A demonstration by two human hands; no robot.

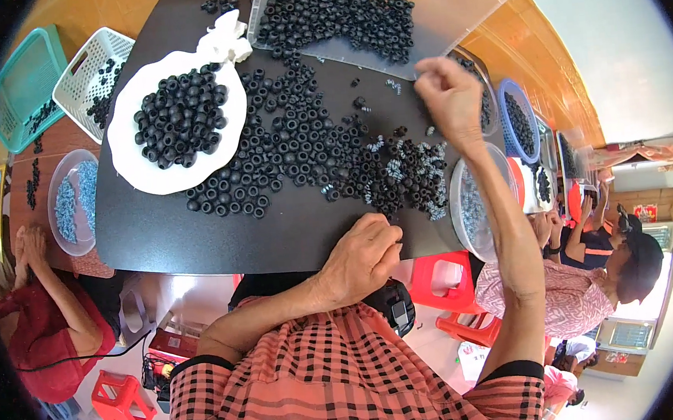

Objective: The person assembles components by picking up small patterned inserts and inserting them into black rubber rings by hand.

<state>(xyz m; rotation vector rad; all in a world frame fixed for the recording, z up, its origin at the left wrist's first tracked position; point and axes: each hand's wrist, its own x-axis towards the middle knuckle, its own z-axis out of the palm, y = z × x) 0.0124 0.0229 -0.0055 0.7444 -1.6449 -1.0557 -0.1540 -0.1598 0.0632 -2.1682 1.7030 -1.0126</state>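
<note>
From here I see the person's left hand [363, 259] by the near edge of the dark table [151, 238], fingers curled in; I can't tell if they hold anything. The right hand [451, 100] is out over the far right, beside the clear bin [455, 6], fingers bent toward the thumb, and whatever they may grip is hidden. Black beads [293, 150] spread across the middle, more heaped on the white plate [130, 154] at left and in the bin. Toward the right, blue bits [430, 172] lie mixed among them, near a clear bowl [459, 221]
</note>
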